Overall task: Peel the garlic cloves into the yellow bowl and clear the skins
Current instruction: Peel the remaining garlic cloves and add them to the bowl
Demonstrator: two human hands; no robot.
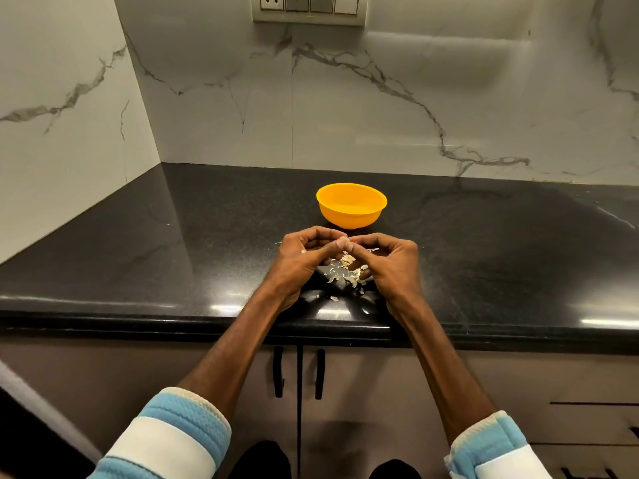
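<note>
Two hands are meeting over the black desk [155, 257], just in front of the yellow bowl [351, 216]. The left hand [304, 257] is coming in from the left, with its wrist over the desk's front edge. Its fingers [325, 233] are curling in toward the middle. The right hand [390, 261] is doing the same from the other side, with its fingers [366, 238] curling in too. The tips of both hands are pinching one small garlic clove [343, 242] and holding it up above the desk.

Both forearms are reaching forward and leaning in toward each other, making a pointy shape. Blue and white sleeves [179, 433] are ending near the elbows.

The yellow bowl is standing upright on the desk just behind the hands, not touching them. I cannot tell what is lying inside it. A little pile of garlic skins [345, 267] is lying on the desk, right under the hands and between them. A few bits are sitting nearer the front edge.
</note>
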